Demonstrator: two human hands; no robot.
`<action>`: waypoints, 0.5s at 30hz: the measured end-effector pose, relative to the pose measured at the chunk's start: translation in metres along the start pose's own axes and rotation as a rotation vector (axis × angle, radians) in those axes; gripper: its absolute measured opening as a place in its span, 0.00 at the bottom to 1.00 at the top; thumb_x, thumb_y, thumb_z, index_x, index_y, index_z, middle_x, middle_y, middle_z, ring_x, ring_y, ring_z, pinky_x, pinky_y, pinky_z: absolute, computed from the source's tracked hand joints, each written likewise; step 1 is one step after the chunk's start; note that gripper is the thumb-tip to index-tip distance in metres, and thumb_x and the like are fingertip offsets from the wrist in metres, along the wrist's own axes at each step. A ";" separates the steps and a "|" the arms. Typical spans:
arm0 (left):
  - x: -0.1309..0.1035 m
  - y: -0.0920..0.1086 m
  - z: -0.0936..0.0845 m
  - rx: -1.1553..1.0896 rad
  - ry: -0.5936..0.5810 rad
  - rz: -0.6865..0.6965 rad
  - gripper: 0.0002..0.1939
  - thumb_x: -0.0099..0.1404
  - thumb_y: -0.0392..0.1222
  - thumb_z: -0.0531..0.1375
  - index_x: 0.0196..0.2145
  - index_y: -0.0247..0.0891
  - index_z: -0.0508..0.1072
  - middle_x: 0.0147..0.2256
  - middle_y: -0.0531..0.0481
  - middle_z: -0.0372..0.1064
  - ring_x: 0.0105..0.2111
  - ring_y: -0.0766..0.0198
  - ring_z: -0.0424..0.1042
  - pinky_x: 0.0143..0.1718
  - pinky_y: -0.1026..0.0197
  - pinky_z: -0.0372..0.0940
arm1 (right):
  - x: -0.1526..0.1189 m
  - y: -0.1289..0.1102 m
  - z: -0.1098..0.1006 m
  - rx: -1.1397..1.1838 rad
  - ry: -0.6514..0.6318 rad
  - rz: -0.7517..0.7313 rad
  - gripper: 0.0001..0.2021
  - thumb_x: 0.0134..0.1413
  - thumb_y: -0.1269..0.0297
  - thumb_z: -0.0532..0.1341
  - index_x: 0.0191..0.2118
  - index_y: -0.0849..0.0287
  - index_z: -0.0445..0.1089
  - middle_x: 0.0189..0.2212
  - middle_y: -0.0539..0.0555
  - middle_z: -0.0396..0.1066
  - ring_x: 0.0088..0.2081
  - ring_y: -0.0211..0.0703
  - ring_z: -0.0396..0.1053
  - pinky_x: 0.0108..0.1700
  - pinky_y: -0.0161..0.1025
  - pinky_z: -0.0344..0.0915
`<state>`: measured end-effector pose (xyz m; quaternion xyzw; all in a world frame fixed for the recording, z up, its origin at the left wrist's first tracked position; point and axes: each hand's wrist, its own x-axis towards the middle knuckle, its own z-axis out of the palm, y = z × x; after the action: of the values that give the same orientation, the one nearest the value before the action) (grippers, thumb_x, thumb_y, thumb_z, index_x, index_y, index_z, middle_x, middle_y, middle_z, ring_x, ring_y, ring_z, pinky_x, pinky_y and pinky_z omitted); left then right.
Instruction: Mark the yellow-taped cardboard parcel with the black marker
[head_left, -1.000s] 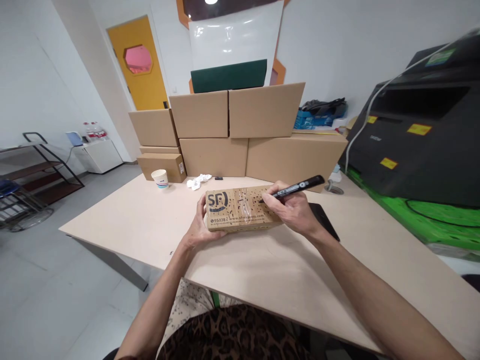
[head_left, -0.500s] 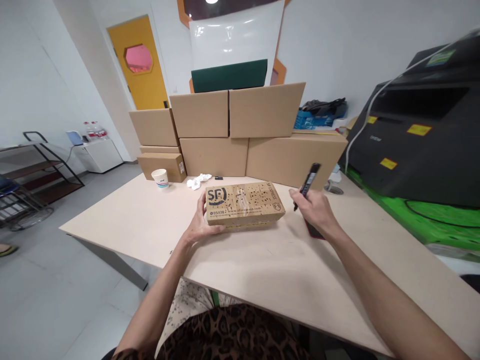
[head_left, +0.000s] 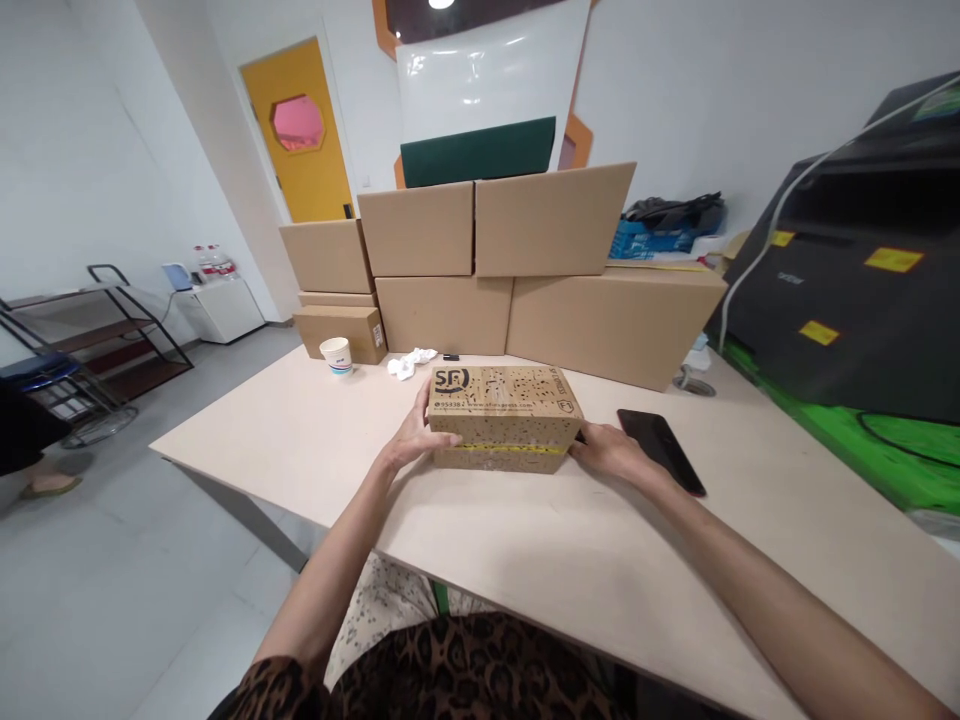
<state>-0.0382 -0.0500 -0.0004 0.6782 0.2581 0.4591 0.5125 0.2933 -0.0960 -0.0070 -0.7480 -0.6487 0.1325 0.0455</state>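
A brown SF carton (head_left: 501, 415) with black print and a yellow line along its front side stands on the table (head_left: 480, 530). My left hand (head_left: 411, 435) grips its left end, thumb on the front face and fingers behind the corner. At the carton's right end is my right hand (head_left: 609, 450), its fingertips at the lower right corner, partly hidden. The marker cannot be made out in it; only a small dark bit shows by the fingers. A black phone (head_left: 661, 450) lies just right of that hand.
Large cartons (head_left: 592, 325) are stacked along the table's back, a green box (head_left: 478, 152) on top. Before them are a paper cup (head_left: 337, 356), crumpled tissue (head_left: 411, 363) and a black cap (head_left: 451, 357). A dark machine (head_left: 847, 270) stands right. A person's foot (head_left: 51, 487) shows far left.
My right hand has moved left and down from above the phone to the carton's right end, uncovering the phone. The marker is no longer plainly visible. The view has shifted, and a foot shows more at left.
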 end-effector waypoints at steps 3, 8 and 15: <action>0.003 0.001 0.001 -0.038 -0.017 -0.009 0.65 0.46 0.48 0.78 0.74 0.45 0.49 0.69 0.37 0.59 0.70 0.36 0.56 0.71 0.35 0.51 | -0.005 0.007 -0.005 -0.017 -0.002 0.017 0.21 0.68 0.50 0.52 0.47 0.59 0.76 0.47 0.68 0.79 0.52 0.63 0.76 0.46 0.49 0.66; 0.004 -0.002 0.001 -0.064 -0.036 -0.008 0.63 0.48 0.46 0.77 0.74 0.42 0.49 0.68 0.36 0.61 0.72 0.37 0.51 0.71 0.34 0.47 | -0.016 0.039 -0.011 -0.137 0.172 0.188 0.30 0.66 0.43 0.51 0.57 0.63 0.69 0.58 0.73 0.70 0.60 0.69 0.68 0.53 0.55 0.66; 0.006 0.000 0.001 -0.118 -0.083 -0.018 0.61 0.48 0.48 0.77 0.73 0.41 0.53 0.68 0.36 0.62 0.71 0.37 0.55 0.71 0.36 0.49 | -0.013 0.084 -0.001 -0.037 0.136 0.408 0.42 0.55 0.31 0.55 0.62 0.62 0.64 0.58 0.77 0.68 0.60 0.75 0.68 0.54 0.62 0.68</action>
<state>-0.0346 -0.0458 0.0011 0.6630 0.2152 0.4404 0.5658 0.3727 -0.1215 -0.0241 -0.8717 -0.4817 0.0762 0.0476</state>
